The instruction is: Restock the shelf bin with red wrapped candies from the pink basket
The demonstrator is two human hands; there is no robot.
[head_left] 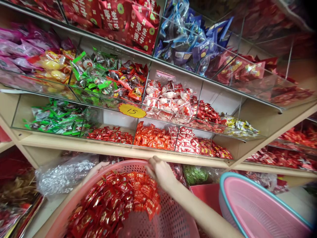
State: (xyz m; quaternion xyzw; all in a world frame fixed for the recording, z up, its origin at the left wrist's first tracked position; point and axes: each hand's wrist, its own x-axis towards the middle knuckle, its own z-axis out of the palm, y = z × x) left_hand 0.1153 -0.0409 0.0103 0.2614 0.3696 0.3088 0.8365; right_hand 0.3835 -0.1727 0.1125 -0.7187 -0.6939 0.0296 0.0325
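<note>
- The shelf unit (pixel 74 142) fills most of my view, its compartments stocked with packets.
- The pink basket (pixel 170 211) sits just below its lowest board.
- The blue-rimmed basin (pixel 250 198) stands to the right, apart.
- My right hand (pixel 160 172) curls at the basket's far rim; I can't tell whether it grips.
- My left hand (pixel 96 170) is outside the far-left rim, its grip hidden.
- The wrapped sweets (pixel 99 201) lie heaped inside. I judge I'm steadying this load; moving it calls for a level rim.

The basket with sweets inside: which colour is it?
The basket is pinkish red, best seen in the head view.
</note>
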